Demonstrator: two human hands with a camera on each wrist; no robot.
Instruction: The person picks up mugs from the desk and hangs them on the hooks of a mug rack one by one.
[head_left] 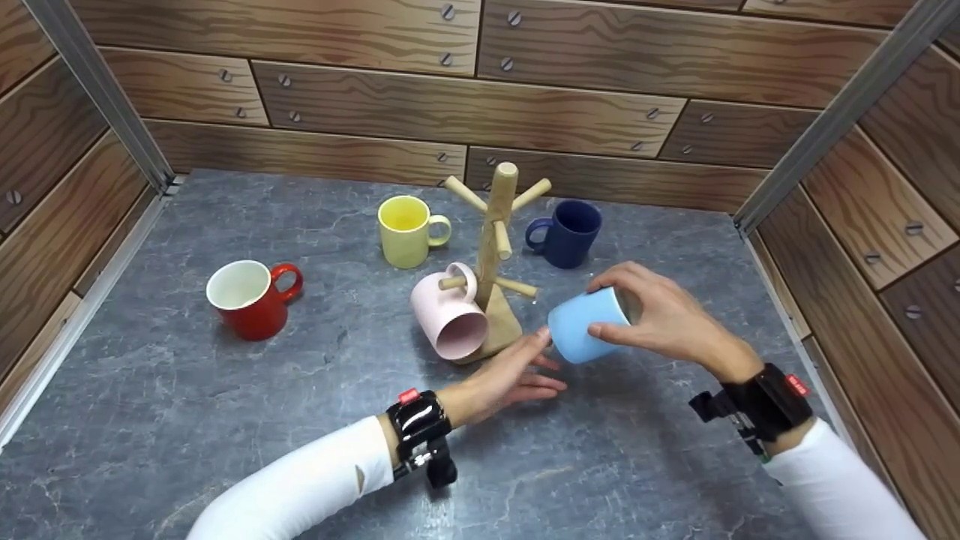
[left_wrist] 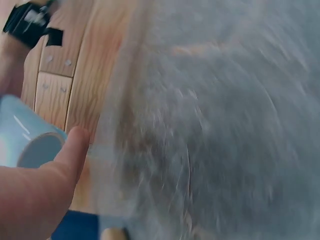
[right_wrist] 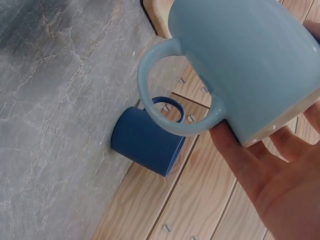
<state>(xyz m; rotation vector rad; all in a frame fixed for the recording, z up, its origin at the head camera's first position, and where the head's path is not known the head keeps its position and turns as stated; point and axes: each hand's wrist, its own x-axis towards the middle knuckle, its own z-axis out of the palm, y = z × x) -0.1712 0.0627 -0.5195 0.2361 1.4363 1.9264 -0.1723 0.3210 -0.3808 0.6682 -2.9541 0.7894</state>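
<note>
My right hand [head_left: 660,311] grips a light blue mug [head_left: 583,330] round its base end, thumb on one side and fingers on the other. The mug is held tilted on its side, and its looped handle shows in the right wrist view, hidden in the head view. Its opening faces my left hand [head_left: 510,379], whose fingers are stretched out with the thumb tip right at the rim. Just left of the blue mug stands a wooden mug tree [head_left: 491,255]. A pink mug [head_left: 450,315] hangs by its handle from a lower peg, tilted mouth downward.
A navy mug [head_left: 571,234] stands upright behind the blue one, right of the tree. A yellow mug [head_left: 405,232] is at the back left of the tree, and a red mug [head_left: 255,307] with a white inside sits farther left. Wood-patterned walls [head_left: 375,90] enclose the grey tabletop.
</note>
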